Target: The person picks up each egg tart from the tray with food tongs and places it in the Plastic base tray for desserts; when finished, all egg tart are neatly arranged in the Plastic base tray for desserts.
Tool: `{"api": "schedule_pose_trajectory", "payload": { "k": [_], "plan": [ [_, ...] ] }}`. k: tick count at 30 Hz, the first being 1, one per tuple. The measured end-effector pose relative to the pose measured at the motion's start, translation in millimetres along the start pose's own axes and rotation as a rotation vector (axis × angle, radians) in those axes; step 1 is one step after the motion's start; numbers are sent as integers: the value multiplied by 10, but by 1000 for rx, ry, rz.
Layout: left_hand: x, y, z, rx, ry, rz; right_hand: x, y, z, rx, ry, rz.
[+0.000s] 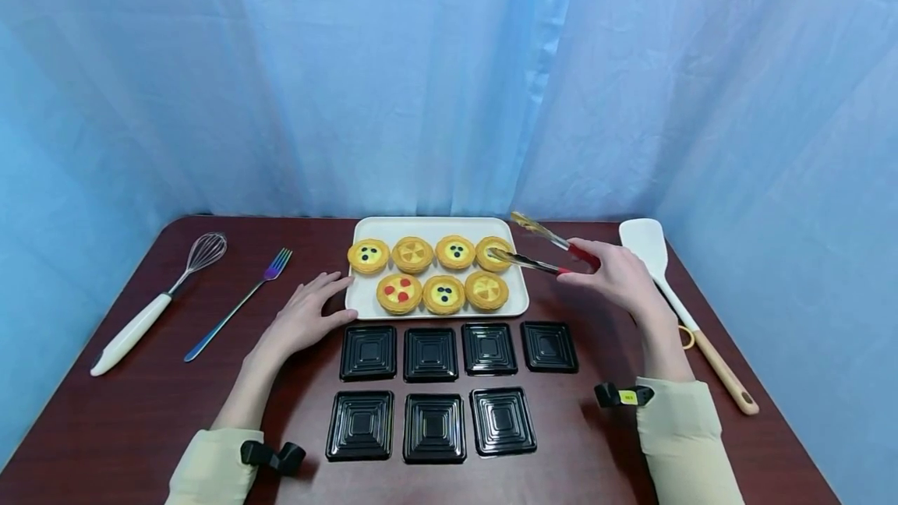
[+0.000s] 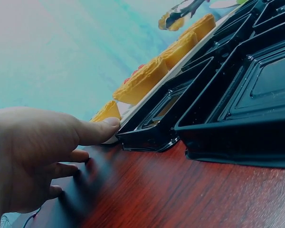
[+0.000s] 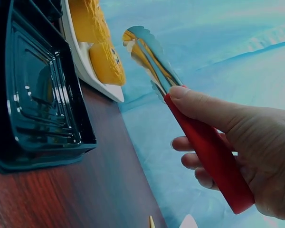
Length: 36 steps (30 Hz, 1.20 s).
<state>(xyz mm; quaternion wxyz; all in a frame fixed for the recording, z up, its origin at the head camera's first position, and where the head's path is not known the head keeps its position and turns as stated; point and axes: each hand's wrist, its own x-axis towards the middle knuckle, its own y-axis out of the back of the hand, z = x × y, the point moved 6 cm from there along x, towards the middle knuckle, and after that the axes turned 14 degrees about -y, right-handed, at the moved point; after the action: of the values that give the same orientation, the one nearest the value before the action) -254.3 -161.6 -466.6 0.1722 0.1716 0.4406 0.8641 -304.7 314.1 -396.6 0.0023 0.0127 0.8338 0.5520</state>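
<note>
While gripped by right hand [image 1: 617, 275] round red handles, tongs [image 1: 543, 249] pointed up-left in head view, long axis running from hand toward centre-right of frame, tips spread apart w/ lower blade over rightmost back-row tart [image 1: 493, 253]. Lay directly off tong tips, that tart, at right end of white tray [image 1: 435, 226]; nothing clamped yet as far as could be told. Was far nearer than left hand [image 1: 305, 318], which rested flat at centre-left, fingers [image 2: 97, 130] straight & relaxed, thumb tip touching tray's near-left corner, holding nothing. Looked round, golden fluted crust, yellow filling w/ pale swirl on top; one of seven on tray, four in back row, three in front. Below tray, seven empty black square trays [image 1: 429, 388] on dark red worktop [image 1: 140, 411], four over three. At left of frame whisk [image 1: 157, 306] & fork [image 1: 238, 304]; at right, spatula [image 1: 677, 302], untouched.
</note>
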Motion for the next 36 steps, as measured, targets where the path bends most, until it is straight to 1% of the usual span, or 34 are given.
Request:
{"api": "schedule_pose_trajectory", "payload": {
  "k": [8, 15, 26, 36],
  "plan": [
    [-4, 1, 2, -2, 3, -2, 21, -67, 20, -4, -36, -52],
    [-4, 0, -5, -7, 4, 0, 46, -108, 29, -14, -26, -83],
    [-1, 2, -4, -11, 3, -2, 40, -161, 3, -20, 5, -96],
    [-3, 3, 7, -14, 0, -3, 43, -176, -18, -49, 14, -82]
  ]
}}
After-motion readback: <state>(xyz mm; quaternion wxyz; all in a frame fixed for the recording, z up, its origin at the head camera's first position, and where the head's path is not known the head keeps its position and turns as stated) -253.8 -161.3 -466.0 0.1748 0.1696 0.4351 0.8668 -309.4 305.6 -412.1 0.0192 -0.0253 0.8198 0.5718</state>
